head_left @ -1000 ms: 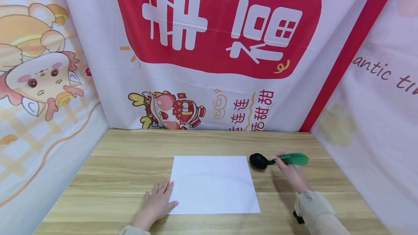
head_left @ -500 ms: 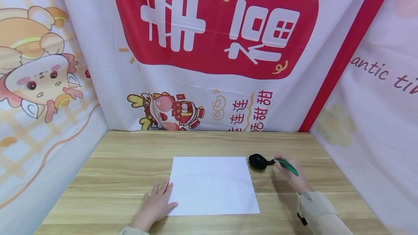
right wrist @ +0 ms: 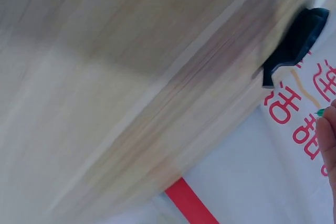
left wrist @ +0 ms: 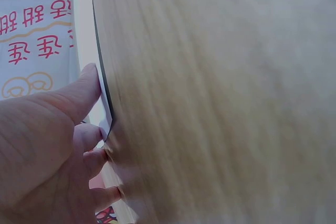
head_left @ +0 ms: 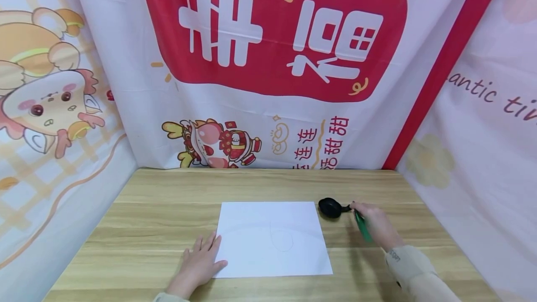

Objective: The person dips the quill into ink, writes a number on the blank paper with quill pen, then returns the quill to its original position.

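Note:
My left hand point(head_left: 198, 260) lies flat with its fingers spread at the left edge of a white sheet of paper point(head_left: 247, 232). Its thumb presses on the paper, also visible in the left wrist view point(left wrist: 98, 111). A faint curved line, like a 6, is on the sheet. To the paper's right, my right hand point(head_left: 377, 228) pinches a green leaf-shaped object point(head_left: 363, 227) between thumb and fingers, its wide end hanging toward the wrist. Just left of the fingertips sits a small black pan point(head_left: 330, 208) with a short handle. In the right wrist view only fingers point(right wrist: 326, 142) and a green bit point(right wrist: 320, 113) show.
The wooden table point(head_left: 168, 195) carries the paper and the pan. Printed cloth hangings point(head_left: 268, 106) stand along its back, left and right sides. A dark strap piece point(head_left: 398, 284) shows under the right sleeve.
The green object has turned in my right hand, its wide end swinging from pointing right to pointing down toward the wrist. My left hand, the paper and the pan stay in place.

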Demonstrator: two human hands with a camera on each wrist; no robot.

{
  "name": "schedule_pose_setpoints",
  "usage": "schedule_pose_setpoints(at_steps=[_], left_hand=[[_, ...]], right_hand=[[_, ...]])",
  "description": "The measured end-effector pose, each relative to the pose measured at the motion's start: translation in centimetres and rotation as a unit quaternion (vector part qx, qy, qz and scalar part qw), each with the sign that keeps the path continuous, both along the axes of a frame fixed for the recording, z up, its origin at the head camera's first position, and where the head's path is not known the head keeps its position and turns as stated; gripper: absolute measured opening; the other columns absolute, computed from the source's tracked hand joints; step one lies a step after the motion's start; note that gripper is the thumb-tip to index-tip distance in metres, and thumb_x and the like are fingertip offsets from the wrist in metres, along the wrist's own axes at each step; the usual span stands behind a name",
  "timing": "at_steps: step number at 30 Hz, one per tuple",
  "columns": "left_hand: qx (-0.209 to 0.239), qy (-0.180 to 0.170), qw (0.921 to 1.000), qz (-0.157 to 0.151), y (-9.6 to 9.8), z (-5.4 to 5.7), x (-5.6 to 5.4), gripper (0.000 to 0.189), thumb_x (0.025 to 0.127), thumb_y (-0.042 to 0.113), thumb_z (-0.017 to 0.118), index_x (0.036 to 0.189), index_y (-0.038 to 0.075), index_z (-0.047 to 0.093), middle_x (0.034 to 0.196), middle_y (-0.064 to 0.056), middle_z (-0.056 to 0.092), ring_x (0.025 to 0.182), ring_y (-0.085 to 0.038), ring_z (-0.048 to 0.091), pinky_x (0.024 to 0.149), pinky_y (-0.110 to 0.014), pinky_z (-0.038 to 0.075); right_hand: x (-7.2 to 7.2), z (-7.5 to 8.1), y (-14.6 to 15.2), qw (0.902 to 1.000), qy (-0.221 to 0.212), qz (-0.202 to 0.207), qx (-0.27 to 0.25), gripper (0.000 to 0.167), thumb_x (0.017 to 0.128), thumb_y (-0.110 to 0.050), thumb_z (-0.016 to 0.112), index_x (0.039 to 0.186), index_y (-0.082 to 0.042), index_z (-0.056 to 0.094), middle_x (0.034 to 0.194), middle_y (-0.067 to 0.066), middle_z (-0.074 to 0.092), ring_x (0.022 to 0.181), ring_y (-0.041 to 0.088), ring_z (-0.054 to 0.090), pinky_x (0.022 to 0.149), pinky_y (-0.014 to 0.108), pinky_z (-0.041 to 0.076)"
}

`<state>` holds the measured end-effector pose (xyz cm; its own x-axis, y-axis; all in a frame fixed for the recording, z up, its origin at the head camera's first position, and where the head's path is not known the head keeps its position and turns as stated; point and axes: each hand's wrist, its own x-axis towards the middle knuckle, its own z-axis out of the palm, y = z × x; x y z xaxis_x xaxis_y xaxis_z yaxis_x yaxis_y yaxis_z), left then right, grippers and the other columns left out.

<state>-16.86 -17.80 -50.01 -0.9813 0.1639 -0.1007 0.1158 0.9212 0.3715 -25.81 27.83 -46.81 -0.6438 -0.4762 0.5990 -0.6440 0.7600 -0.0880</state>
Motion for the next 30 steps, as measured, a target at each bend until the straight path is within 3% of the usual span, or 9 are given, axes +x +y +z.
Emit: schedule_pose_setpoints(at_steps=[5,12,21,25,30], left_hand=[[-0.003,0.005,1.0,-0.003,0.1,0.1,-0.1,0.069,0.086,0.04,0.061,0.136,-0.002,0.04,0.143,-0.024,0.028,0.127,-0.053,0.016,0.092,-0.074,0.012],[-0.007,0.005,0.9999,-0.007,0.2,0.2,-0.1,0.069,0.086,0.04,0.06,0.136,-0.002,0.039,0.143,-0.025,0.027,0.127,-0.054,0.017,0.091,-0.074,0.014],[-0.014,0.005,0.9998,-0.009,0.1,-0.2,-0.4,0.069,0.086,0.041,0.059,0.137,-0.001,0.039,0.144,-0.024,0.027,0.126,-0.054,0.018,0.091,-0.074,0.014],[-0.016,0.003,0.9998,-0.008,0.1,-0.2,-0.5,0.07,0.085,0.041,0.059,0.137,-0.001,0.039,0.144,-0.024,0.027,0.126,-0.054,0.017,0.091,-0.074,0.014],[-0.016,-0.005,0.9998,-0.009,0.0,-0.3,-0.5,0.07,0.085,0.042,0.06,0.137,-0.001,0.039,0.144,-0.024,0.027,0.126,-0.054,0.017,0.09,-0.075,0.014]], right_hand=[[-0.1,-0.1,1.1,0.9967,-0.01,0.007,0.081,0.047,0.062,0.02,0.067,0.106,0.002,0.063,0.092,0.017,0.064,0.083,0.032,0.062,0.069,0.044,0.053],[-0.5,-0.3,1.7,0.9861,0.036,0.035,0.158,0.045,0.061,0.018,0.068,0.102,0.002,0.062,0.089,0.015,0.062,0.08,0.029,0.061,0.068,0.04,0.053],[-1.0,-1.6,1.6,0.9788,0.06,0.049,0.189,0.026,0.069,0.0,0.067,0.094,-0.004,0.06,0.082,0.009,0.06,0.072,0.023,0.06,0.058,0.035,0.052],[-1.4,-2.4,1.7,0.9752,0.08,0.063,0.196,0.022,0.075,-0.011,0.059,0.096,-0.003,0.061,0.082,0.01,0.059,0.072,0.025,0.059,0.059,0.036,0.052],[-1.8,-3.4,1.9,0.9681,0.087,0.088,0.218,0.03,0.066,-0.001,0.066,0.096,-0.003,0.061,0.082,0.008,0.059,0.071,0.022,0.056,0.059,0.034,0.05]])
